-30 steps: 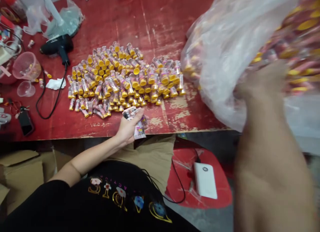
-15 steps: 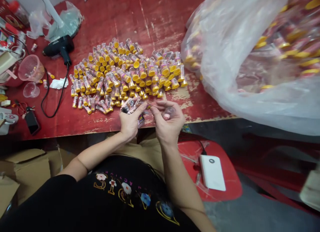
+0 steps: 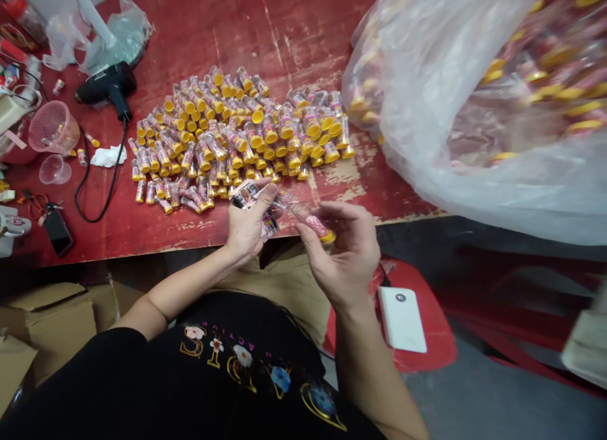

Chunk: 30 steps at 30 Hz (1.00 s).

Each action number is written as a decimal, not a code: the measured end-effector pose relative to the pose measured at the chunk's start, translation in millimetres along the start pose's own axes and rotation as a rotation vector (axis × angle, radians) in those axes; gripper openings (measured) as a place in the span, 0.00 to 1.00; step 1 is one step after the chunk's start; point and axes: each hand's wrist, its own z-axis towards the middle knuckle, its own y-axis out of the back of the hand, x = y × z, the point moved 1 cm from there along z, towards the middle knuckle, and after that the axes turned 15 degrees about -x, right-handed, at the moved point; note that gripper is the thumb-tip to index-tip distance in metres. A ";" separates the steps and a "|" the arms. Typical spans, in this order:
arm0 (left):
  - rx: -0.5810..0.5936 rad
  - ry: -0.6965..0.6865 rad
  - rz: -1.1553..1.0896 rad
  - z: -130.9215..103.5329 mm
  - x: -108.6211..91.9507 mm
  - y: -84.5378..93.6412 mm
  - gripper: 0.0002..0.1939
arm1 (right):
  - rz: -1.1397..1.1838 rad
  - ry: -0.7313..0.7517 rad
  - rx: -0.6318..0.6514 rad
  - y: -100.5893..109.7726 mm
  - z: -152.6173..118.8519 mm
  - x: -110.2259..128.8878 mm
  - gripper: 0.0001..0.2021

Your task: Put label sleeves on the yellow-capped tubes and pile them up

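Note:
My left hand (image 3: 246, 228) is closed at the table's front edge on a bunch of printed plastic sleeves (image 3: 246, 195), thumb pressed on top. Just to its right, my right hand (image 3: 348, 260) grips a small clear tube (image 3: 317, 225) with a pink label and a yellow cap. The tube is tilted, its cap end toward my right palm and its clear end toward my left fingers. Some clear film shows between the hands; whether it touches the tube I cannot tell. Beyond both hands lies a wide pile of similar yellow-capped tubes (image 3: 227, 136).
A large clear plastic bag (image 3: 422, 124) full of capped tubes stands at the right. On the left of the red table (image 3: 313, 29) are a black heat gun (image 3: 107, 86) with its cord, a pink basket (image 3: 54, 127) and keys. A white power bank (image 3: 403, 320) rests on a red stool (image 3: 439, 345).
My right hand has moved right and nearer to me, turning the tube so its yellow cap faces outward. My left hand keeps the sleeves in nearly the same place.

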 end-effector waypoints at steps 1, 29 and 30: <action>0.023 -0.009 0.012 -0.9 0.5 0.3 0.27 | -0.037 0.051 -0.002 -0.1 0.0 2.5 0.16; 0.332 0.122 0.239 -8.7 -4.5 7.9 0.34 | 0.101 0.145 -0.028 10.8 -14.7 12.2 0.28; 0.324 0.118 0.238 -10.4 -3.5 8.2 0.34 | 0.096 0.146 -0.078 8.7 -15.7 12.0 0.27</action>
